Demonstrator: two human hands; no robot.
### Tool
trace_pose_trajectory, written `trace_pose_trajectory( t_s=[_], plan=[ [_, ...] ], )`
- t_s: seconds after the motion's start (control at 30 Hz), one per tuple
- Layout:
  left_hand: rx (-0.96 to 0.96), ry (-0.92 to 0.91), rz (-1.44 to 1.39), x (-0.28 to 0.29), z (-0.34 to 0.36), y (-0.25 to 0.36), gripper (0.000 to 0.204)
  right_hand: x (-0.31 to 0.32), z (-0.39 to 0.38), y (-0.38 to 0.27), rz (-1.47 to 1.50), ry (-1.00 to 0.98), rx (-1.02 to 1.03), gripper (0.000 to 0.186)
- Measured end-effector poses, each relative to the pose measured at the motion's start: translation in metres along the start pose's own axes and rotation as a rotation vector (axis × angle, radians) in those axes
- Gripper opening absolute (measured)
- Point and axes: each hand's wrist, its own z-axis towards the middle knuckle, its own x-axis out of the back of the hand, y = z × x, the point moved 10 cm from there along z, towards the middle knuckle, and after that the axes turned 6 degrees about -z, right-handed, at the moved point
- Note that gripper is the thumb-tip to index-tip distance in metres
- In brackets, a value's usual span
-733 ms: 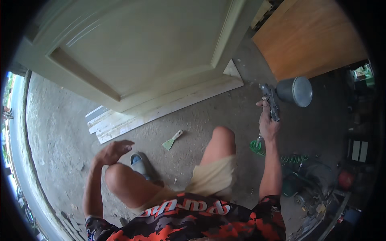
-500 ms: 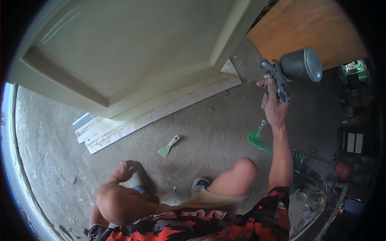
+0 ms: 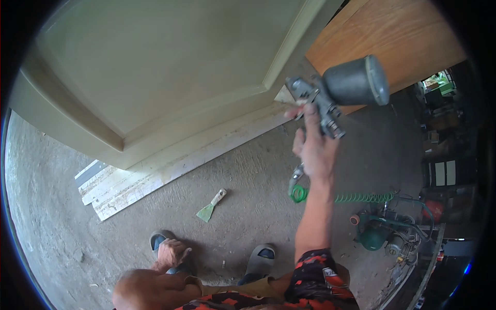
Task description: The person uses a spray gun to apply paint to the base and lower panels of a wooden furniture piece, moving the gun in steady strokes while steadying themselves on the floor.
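My right hand point(image 3: 315, 155) grips a grey metal spray gun point(image 3: 318, 103) with a metal cup point(image 3: 349, 82) on its side, held up near the lower right of a cream panelled door point(image 3: 170, 51). A coiled green hose point(image 3: 361, 198) runs from the gun's handle toward the right. My left hand point(image 3: 173, 252) is low by my left knee, over a sandal, with its fingers curled and nothing visible in them. A green-bladed scraper point(image 3: 206, 212) lies on the concrete floor between me and the door.
Pale boards point(image 3: 144, 181) lie under the door. An orange-brown plywood sheet point(image 3: 392, 31) is behind the gun. At the right are an air compressor point(image 3: 372, 237), a red container point(image 3: 433, 211) and dark clutter. My sandalled feet point(image 3: 261, 261) are at the lower edge.
My right hand first lifted the spray gun, then moved it left toward the door. My left hand moved down toward my foot, its fingers curling. My knees dropped lower in the view.
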Motion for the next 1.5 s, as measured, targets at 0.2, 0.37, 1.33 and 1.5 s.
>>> trace_pose_trajectory(
  t_s=[0.2, 0.37, 1.33, 1.5],
  plan=[
    [-0.022, 0.024, -0.055, -0.001, -0.002, 0.005, 0.026, -0.025, -0.045, 0.036, -0.071, -0.070, 0.074, 0.033],
    [-0.029, 0.075, -0.115, 0.004, -0.005, -0.001, 0.025, -0.061, -0.073, 0.037, -0.070, -0.129, 0.169, 0.028],
    [0.313, 0.821, -1.388, 0.182, 0.012, -0.021, 0.019, -0.262, -0.256, 0.065, 0.065, -0.977, 0.320, 0.031],
    [0.352, 0.819, -1.353, 0.179, 0.019, -0.014, 0.016, -0.257, -0.254, 0.075, 0.157, -0.945, 0.328, 0.032]
  ],
)
